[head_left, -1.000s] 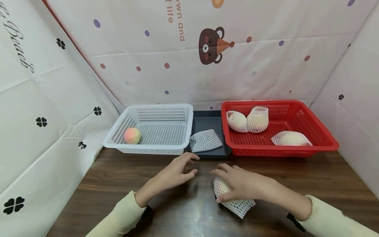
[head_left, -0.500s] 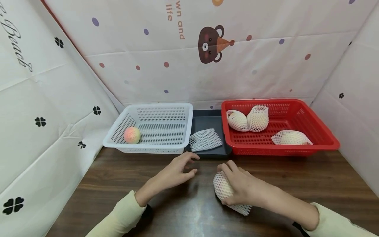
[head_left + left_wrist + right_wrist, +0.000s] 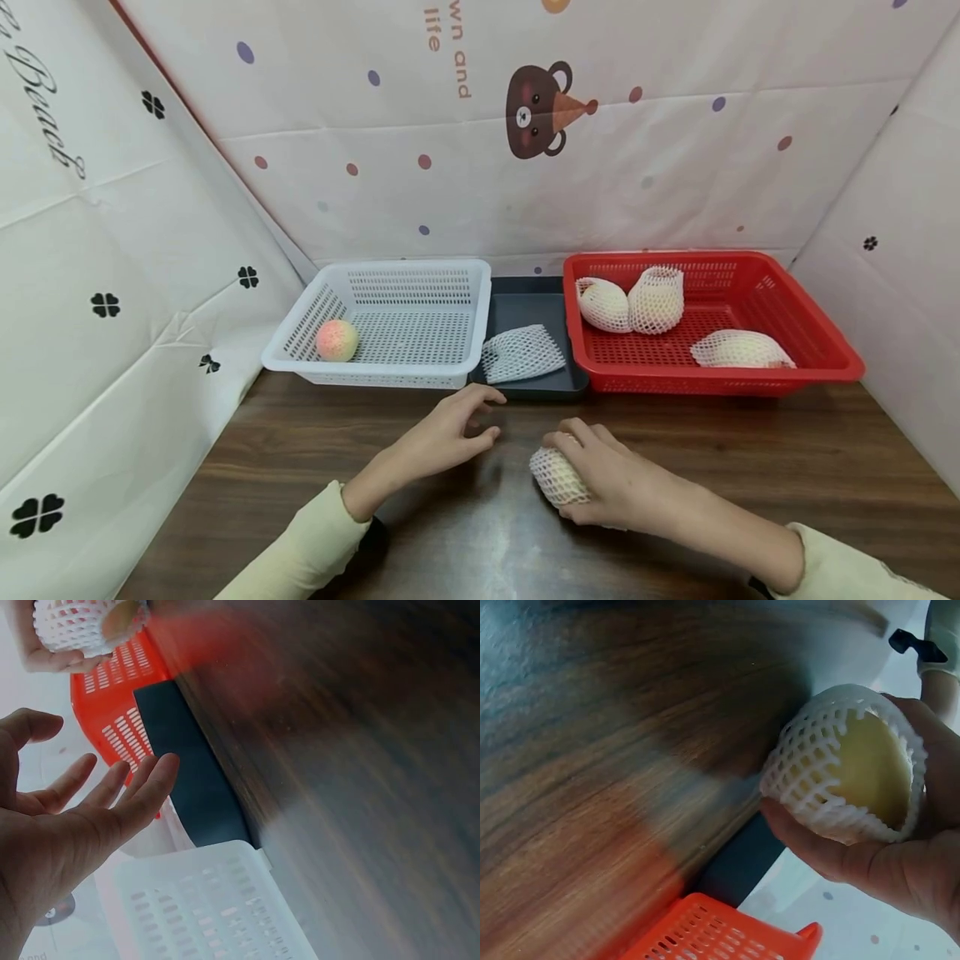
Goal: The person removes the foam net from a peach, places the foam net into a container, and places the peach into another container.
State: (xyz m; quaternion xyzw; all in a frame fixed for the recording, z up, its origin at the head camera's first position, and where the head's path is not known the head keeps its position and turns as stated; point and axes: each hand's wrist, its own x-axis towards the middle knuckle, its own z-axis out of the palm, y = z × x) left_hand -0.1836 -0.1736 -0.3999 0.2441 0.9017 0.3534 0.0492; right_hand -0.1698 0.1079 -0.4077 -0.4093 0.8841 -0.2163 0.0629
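Note:
My right hand [image 3: 615,479] grips a peach in a white foam net [image 3: 558,479] just above or on the table; I cannot tell which. Through the net's open end, the right wrist view shows the fruit's yellow skin [image 3: 874,769], with the thumb along its side. To the left, my left hand [image 3: 446,433] holds nothing, its fingers loosely bent. In the left wrist view those fingers [image 3: 150,791] are spread apart. An unused foam net [image 3: 522,354] lies flat on the dark tray [image 3: 525,312] beyond the hands.
At the back left, a white basket [image 3: 408,375] holds one bare pink-and-yellow peach [image 3: 337,341]. The red basket [image 3: 712,379] at the back right contains three net-wrapped fruits [image 3: 656,302]. Patterned cloth [image 3: 420,200] hangs behind and on both sides of the wooden table [image 3: 300,433].
My right hand's fingers have closed further round the netted peach and turned it slightly, so the net's loose tail is now mostly hidden under the hand. The left hand has stayed in place.

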